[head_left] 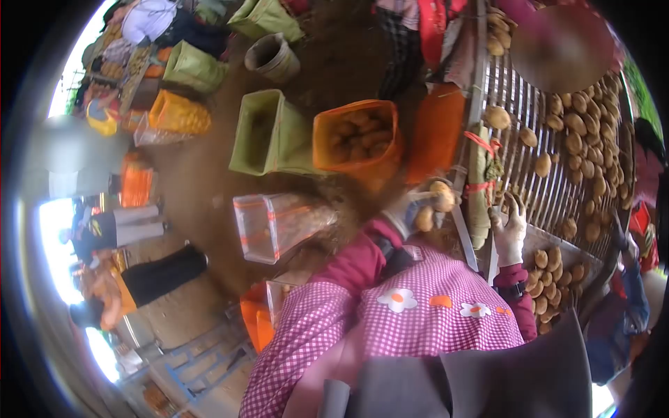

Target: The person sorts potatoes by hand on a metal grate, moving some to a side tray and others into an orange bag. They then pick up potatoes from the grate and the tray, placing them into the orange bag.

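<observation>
Head view: left hand (pixel 407 206) holds brown oval potatoes (pixel 443 198), best cupped gently against bruising. White-gloved right hand (pixel 511 235), fingers spread, at slatted metal table (pixel 549 198).

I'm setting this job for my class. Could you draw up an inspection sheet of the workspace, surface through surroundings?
Surface: slatted metal table, partly covered.
Job's things: potatoes, loose on the slats; more grouped on the section nearer the wearer.
Clutter: orange bag holding potatoes; green bag standing open beside it.
Grippers: left hand, blurred, holds potatoes; right hand, gloved, fingers spread by the table's edge.
Cables: nothing seen.
Surroundings: brown floor; other people nearby.
</observation>
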Demonstrator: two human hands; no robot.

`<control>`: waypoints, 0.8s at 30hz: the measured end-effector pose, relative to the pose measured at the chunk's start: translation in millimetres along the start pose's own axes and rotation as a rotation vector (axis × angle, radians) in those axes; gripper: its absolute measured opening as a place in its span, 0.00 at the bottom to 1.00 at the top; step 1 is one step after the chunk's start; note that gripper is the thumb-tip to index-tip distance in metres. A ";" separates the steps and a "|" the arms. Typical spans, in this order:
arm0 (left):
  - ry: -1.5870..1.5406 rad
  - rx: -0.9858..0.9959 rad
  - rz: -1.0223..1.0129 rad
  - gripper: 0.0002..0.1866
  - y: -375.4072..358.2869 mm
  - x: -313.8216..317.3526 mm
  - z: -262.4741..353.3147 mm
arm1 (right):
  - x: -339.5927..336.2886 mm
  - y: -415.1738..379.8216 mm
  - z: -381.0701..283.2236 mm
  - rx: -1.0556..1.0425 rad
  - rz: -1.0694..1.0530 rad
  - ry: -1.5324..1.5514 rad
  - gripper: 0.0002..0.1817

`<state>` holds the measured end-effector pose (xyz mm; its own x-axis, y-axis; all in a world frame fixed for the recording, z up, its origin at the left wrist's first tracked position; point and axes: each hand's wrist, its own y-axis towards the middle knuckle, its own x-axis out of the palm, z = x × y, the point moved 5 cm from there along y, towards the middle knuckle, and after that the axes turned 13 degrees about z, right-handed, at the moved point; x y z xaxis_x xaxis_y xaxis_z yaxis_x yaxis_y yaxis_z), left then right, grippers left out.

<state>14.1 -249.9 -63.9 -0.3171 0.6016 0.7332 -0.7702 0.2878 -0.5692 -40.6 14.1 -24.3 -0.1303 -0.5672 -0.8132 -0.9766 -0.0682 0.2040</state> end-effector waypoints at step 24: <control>0.276 0.447 1.532 0.21 -368.0 -636.8 60.7 | 68.0 -20.4 -29.0 -0.069 0.014 -0.289 0.47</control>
<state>465.8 -784.2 -298.7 -0.8328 0.2274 -0.5048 0.0525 -0.8752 -0.4808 -24.6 -46.9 -67.9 -0.1967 -0.3123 -0.9294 -0.9616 -0.1236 0.2450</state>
